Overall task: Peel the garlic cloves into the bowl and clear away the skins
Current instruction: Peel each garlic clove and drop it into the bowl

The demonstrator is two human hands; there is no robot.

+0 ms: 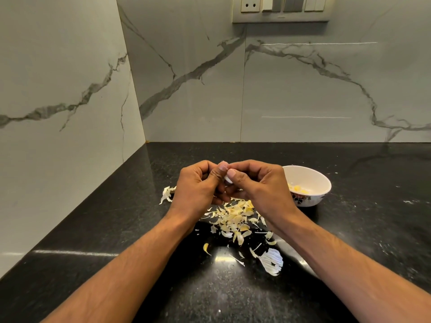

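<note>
Both hands meet above the black counter. My left hand point(198, 185) and my right hand point(258, 183) pinch a small white garlic clove point(228, 180) between thumbs and curled fingers; most of the clove is hidden. Right of my right hand stands a white bowl point(314, 178) with a flower print, holding a few yellowish peeled cloves point(297, 188). A heap of pale garlic skins point(235, 220) lies on the counter just below the hands.
More skins lie at the left point(166, 194), and a larger white piece of skin point(271, 261) lies nearer to me. The black counter point(93, 229) meets marble walls at the back and left. A switch panel point(279, 8) hangs on the back wall.
</note>
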